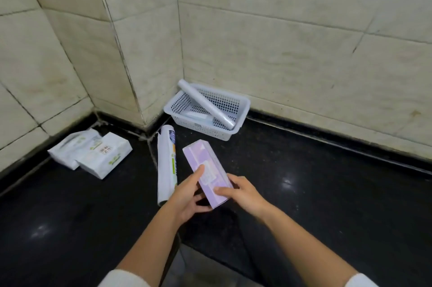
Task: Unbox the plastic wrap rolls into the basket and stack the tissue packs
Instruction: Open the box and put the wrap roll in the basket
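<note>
Two bare forearms enter from the bottom of the frame, each ending in an ungloved hand: left hand, right hand. White sleeves are pushed up near the elbows, showing at the lower corners. No rings or watch visible

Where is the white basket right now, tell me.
In the head view the white basket sits right of centre on the black counter, in the corner against the tiled wall, just beyond the purple box.
</note>
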Demonstrator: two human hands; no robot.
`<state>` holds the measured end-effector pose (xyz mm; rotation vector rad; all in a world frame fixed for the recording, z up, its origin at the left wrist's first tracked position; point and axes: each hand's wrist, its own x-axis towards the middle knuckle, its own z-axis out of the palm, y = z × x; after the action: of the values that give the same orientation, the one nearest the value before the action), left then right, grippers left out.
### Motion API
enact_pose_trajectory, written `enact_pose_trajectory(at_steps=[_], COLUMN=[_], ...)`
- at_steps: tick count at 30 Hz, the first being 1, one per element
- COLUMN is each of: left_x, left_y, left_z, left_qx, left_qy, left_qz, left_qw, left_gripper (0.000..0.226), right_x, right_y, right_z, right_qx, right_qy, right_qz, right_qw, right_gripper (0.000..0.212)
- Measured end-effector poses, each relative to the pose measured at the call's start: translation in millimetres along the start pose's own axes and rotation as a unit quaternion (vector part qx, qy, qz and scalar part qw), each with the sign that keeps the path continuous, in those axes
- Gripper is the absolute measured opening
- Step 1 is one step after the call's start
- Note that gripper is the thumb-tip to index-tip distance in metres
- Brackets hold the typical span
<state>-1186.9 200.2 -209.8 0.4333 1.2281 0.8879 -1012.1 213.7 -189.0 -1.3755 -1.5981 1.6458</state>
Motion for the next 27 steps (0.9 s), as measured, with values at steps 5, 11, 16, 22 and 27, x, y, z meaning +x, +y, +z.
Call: enact_pose_trajectory(at_steps=[5,11,16,22,27], left_x=[2.3,-3.0,-2.0,-2.1,1.4], left_y=[21.5,46.4,63.7,71.0,69.4], left_z=[-12.5,-17.1,-9.7,-13.2,-20.0], left_qx=[-0.016,0.064,0.152,0.269,0.322], left_qy=[-0.023,0.029,0.065,0.152,0.175], left_qz=[0.049,0.129,0.234,0.326,0.336], left_qw=[0.998,0.989,0.958,0.894,0.868], left_gripper=[0.052,0.048,0.062,0.056,0.059], right_x=[21.0,50.1,65.4,74.9,78.4], right_y=[-21.1,-76.9,-114.9,-123.6,-120.8], right_z=[-10.5,-36.3,-36.6,-34.0,-36.0], right_qx=[-0.05,-0.004,-0.053,-0.129,-0.149], right_qy=[-0.036,0.063,0.058,0.073,0.054], right_qz=[0.025,-0.022,-0.084,-0.102,-0.108], right_qw=[0.998,0.998,0.993,0.984,0.981], right_gripper=[0.057,0.051,0.051,0.05,0.048])
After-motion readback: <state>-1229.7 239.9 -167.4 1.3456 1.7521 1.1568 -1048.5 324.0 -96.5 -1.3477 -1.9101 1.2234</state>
